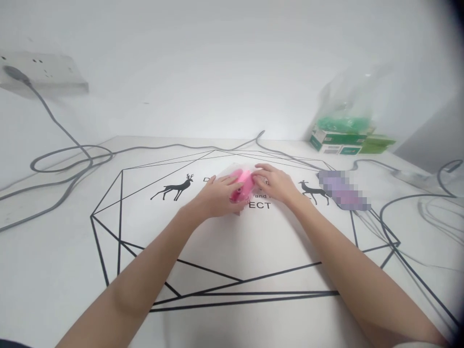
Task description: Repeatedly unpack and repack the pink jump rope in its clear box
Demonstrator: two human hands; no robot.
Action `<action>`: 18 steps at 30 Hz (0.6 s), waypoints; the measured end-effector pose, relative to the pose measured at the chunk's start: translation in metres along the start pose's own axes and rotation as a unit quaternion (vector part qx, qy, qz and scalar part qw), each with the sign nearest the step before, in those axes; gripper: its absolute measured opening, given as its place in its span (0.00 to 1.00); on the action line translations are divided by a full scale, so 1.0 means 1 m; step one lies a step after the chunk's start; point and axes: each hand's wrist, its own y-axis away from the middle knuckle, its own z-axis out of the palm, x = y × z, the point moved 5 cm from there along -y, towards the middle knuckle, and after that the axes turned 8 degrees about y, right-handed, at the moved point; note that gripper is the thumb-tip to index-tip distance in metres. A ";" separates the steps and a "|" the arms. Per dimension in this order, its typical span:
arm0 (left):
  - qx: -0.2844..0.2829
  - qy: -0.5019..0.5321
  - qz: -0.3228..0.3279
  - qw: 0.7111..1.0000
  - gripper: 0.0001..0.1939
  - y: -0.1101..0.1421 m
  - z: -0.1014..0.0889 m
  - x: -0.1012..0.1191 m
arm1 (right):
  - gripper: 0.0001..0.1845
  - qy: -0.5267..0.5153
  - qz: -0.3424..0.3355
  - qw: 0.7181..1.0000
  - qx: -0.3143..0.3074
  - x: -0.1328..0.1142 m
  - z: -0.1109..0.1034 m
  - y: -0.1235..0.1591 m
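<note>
A small pink object point(242, 183), too blurred for me to name, sits between both hands at the middle of the white table point(58, 251). My left hand point(217, 195) grips its near left side with fingers curled round it. My right hand point(275, 182) pinches its right end with fingertips pressed together. The table top carries black geometric lines and two deer silhouettes point(174, 188).
A power strip point(43, 72) hangs on the wall at far left, its grey cable point(68, 162) looping across the table. Green and white boxes under a clear plastic bag point(344, 135) stand at back right. A blurred purple item point(342, 191) lies right of my hands, among more cables.
</note>
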 end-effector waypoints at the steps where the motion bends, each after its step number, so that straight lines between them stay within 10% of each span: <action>1: -0.021 0.011 0.008 1.000 0.17 0.000 -0.003 -0.001 | 0.19 -0.001 0.008 1.000 -0.001 0.000 -0.001 0.000; 18: -0.098 0.000 0.024 0.995 0.18 0.013 -0.026 -0.035 | 0.23 -0.014 -0.074 0.997 -0.034 -0.010 0.000 0.002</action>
